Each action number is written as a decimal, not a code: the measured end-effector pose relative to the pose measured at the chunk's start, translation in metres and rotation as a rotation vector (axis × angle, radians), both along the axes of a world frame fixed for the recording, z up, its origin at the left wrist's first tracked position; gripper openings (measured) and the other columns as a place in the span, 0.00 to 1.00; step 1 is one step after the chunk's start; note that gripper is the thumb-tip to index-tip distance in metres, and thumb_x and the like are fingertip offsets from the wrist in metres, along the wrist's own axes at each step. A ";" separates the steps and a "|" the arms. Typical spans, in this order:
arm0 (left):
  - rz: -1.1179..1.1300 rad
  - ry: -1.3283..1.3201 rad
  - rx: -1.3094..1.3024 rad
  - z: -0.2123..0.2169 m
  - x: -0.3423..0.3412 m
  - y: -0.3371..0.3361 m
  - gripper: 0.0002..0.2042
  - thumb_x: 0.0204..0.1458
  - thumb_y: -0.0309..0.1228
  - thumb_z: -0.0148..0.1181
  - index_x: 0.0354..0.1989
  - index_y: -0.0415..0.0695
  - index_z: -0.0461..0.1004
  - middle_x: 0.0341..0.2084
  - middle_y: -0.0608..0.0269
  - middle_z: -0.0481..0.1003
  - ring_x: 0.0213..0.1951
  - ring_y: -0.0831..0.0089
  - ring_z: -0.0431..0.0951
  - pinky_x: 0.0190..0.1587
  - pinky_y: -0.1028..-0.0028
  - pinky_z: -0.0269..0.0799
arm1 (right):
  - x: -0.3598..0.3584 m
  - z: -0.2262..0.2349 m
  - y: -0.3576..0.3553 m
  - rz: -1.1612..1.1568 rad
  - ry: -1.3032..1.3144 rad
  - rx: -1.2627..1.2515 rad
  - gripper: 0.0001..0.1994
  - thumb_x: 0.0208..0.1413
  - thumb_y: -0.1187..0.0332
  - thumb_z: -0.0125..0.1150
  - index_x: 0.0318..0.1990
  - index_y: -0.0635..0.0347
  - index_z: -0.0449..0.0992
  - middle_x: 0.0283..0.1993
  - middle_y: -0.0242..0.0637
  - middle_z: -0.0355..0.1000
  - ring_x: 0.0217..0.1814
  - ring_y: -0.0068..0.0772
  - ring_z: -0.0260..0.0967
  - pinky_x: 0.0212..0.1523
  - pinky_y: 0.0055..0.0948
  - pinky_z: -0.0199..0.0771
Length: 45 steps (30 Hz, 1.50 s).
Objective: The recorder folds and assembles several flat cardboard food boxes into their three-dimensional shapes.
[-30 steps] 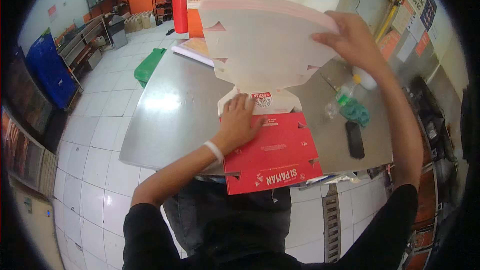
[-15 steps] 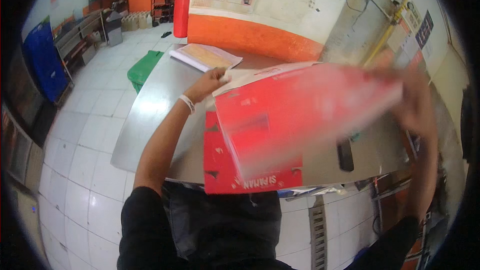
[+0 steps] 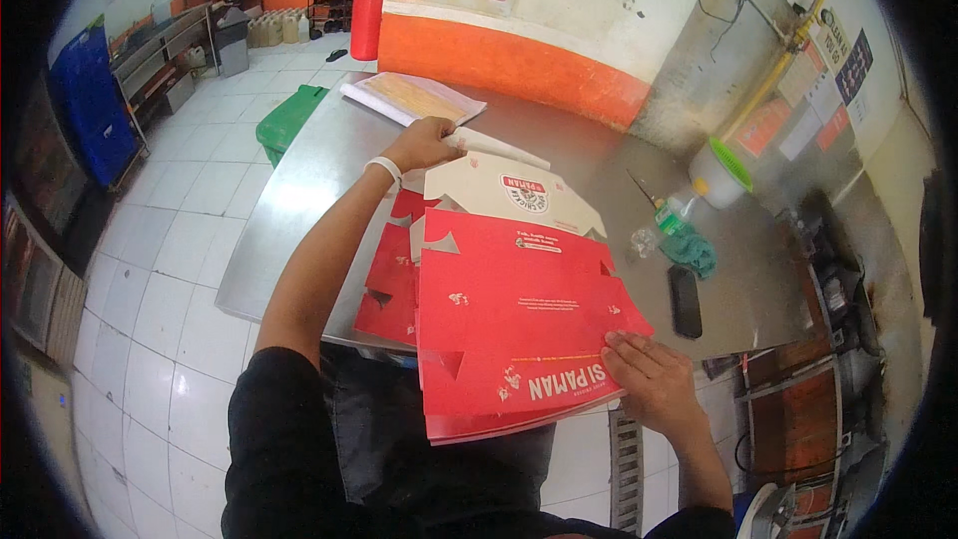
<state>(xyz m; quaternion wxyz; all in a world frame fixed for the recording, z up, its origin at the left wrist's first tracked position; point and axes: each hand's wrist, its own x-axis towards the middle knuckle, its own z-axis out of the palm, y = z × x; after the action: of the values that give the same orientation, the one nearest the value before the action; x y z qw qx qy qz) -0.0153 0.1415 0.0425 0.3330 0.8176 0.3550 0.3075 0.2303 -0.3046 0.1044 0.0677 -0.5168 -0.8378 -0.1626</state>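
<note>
A red and cream flattened cardboard box [image 3: 519, 284] lies over other red flattened boxes [image 3: 387, 284], with its near part past the table's front edge. My left hand [image 3: 424, 145] is closed at the far left, gripping a cream flap. At the near right corner my right hand [image 3: 654, 379] holds the top sheet's edge, fingers laid over the printed face. Its thumb is hidden, apparently under the cardboard. Several cut slots and notches show along the sheet's sides.
The steel table [image 3: 289, 210] bears a papers bundle [image 3: 409, 98] at the back. To the right are a black phone [image 3: 685, 301], a teal cloth [image 3: 691, 252], a bottle [image 3: 679, 212] and a green-rimmed tub [image 3: 728, 170]. A green bin [image 3: 287, 122] stands beyond the left edge.
The red cardboard, raised and blurred before, has come down over the other sheets. My right hand has moved down and left to its near corner; my left hand stays at the far edge.
</note>
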 end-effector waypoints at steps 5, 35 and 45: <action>-0.047 0.538 0.344 -0.029 0.027 0.004 0.24 0.46 0.44 0.72 0.47 0.41 0.76 0.36 0.48 0.81 0.42 0.47 0.80 0.45 0.57 0.74 | -0.001 -0.034 -0.003 0.015 0.029 0.016 0.17 0.47 0.70 0.63 0.47 0.60 0.78 0.53 0.44 0.78 0.56 0.42 0.77 0.51 0.39 0.80; -0.745 0.387 0.621 -0.010 0.067 0.011 0.08 0.58 0.25 0.56 0.45 0.41 0.75 0.39 0.55 0.79 0.43 0.54 0.80 0.46 0.60 0.76 | 0.037 -0.072 0.019 -0.111 0.241 -0.083 0.18 0.54 0.65 0.65 0.53 0.52 0.78 0.60 0.38 0.76 0.63 0.38 0.73 0.63 0.43 0.73; -0.656 0.089 -0.408 -0.034 0.042 0.027 0.05 0.58 0.28 0.61 0.33 0.41 0.75 0.29 0.70 0.74 0.32 0.81 0.71 0.34 0.76 0.67 | 0.089 -0.096 0.049 -0.267 0.381 -0.058 0.23 0.42 0.63 0.75 0.50 0.50 0.82 0.60 0.33 0.77 0.68 0.38 0.68 0.70 0.48 0.61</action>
<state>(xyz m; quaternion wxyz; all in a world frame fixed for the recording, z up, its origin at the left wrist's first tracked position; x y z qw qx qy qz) 0.0272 0.1682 0.0087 0.5536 0.8173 0.1427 0.0722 0.3195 -0.2555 0.0088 0.1873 -0.6461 -0.7385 -0.0454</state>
